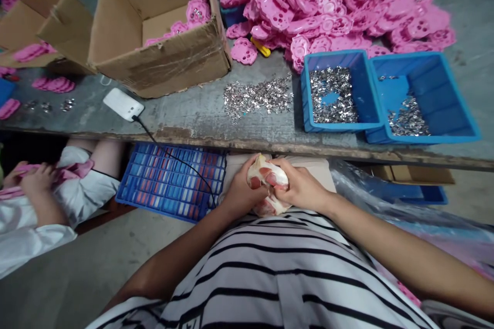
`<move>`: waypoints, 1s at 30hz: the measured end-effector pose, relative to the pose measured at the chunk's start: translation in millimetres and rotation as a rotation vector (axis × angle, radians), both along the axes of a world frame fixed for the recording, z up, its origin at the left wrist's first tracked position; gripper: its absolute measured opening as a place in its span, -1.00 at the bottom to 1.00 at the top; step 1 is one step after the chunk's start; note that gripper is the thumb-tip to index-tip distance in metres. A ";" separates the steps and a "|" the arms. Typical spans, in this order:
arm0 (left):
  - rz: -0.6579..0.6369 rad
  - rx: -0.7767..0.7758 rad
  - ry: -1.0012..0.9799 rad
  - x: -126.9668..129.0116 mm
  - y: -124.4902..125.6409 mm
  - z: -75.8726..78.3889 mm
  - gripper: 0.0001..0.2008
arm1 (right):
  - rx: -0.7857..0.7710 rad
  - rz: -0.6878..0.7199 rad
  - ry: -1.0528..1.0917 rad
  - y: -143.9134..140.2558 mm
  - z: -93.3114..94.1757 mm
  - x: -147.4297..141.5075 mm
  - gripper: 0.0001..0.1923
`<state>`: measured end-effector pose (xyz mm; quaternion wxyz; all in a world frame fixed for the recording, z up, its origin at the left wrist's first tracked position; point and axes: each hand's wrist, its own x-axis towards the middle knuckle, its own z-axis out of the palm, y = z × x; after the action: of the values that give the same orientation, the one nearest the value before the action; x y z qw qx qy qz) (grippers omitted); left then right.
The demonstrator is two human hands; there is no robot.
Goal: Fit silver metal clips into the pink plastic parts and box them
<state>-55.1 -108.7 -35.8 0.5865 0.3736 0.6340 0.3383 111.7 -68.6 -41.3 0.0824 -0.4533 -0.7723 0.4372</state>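
Above my lap, close to the table's front edge, I hold a crumpled white and yellowish bundle with red patches [269, 177]; whether it is cloth or a plastic bag I cannot tell. My left hand [247, 190] wraps its left side, fingers curled in. From the right, my right hand [299, 185] grips it, thumb pressed near the middle. Whatever lies inside the bundle is hidden. Beyond the hands, small shiny metal pieces [258, 96] lie spread on the grey table [185, 118].
Two blue bins [343, 127] [443, 139] hold more metal pieces. Pink plastic parts [328, 5] are heaped behind them, by a yellow-handled tool [261, 47]. A cardboard box [162, 69], a cabled white phone [122, 104] and a blue crate [170, 180] are leftward, beside a co-worker's hands [38, 180].
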 end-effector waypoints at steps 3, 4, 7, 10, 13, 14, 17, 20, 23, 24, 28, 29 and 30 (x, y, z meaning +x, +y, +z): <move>0.000 -0.017 -0.035 -0.6 1.4 -4.2 -0.29 | -0.012 0.025 0.086 2.9 -11.6 4.6 -0.49; 0.000 -0.022 -0.051 -1.0 1.5 -5.8 -0.32 | -0.023 0.029 0.112 4.0 -15.0 5.5 -0.50; -0.003 -0.038 -0.086 -2.9 1.3 -9.8 -0.42 | -0.066 0.034 0.208 6.2 -23.1 6.2 -0.51; -0.021 -0.044 -0.115 -4.9 0.7 -11.8 -0.43 | -0.101 0.015 0.300 5.3 -29.3 6.0 -0.53; -0.054 -0.035 -0.129 -6.2 0.0 -13.0 -0.37 | -0.110 -0.024 0.355 2.1 -33.9 7.3 -0.53; -0.060 -0.030 -0.126 -6.5 -0.2 -13.4 -0.35 | -0.108 -0.035 0.359 1.0 -35.0 8.2 -0.52; -0.077 -0.022 -0.103 -7.3 -0.7 -14.7 -0.30 | -0.111 -0.056 0.354 -1.5 -37.3 10.8 -0.49; -0.105 -0.015 -0.101 -8.8 -1.3 -16.7 -0.26 | -0.119 -0.073 0.368 -3.6 -39.0 12.8 -0.49; -0.136 0.002 -0.105 -10.9 -2.7 -19.6 -0.21 | -0.099 -0.097 0.372 -6.2 -40.9 14.4 -0.47; -0.145 0.007 -0.106 -11.6 -3.5 -20.6 -0.21 | -0.092 -0.100 0.369 -7.1 -41.4 15.0 -0.47; -0.162 0.012 -0.121 -13.1 -7.2 -23.1 -0.20 | -0.079 -0.090 0.366 -10.3 -42.3 17.0 -0.49; -0.162 0.013 -0.121 -13.3 -7.9 -23.0 -0.19 | -0.075 -0.090 0.370 -10.9 -42.4 17.2 -0.49; -0.161 0.013 -0.119 -13.3 -8.3 -22.6 -0.19 | -0.075 -0.090 0.376 -11.4 -42.4 17.3 -0.50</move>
<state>-68.4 -117.0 -58.4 0.6460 0.4064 0.5638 0.3157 129.0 -79.9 -83.7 0.2279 -0.4006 -0.7055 0.5384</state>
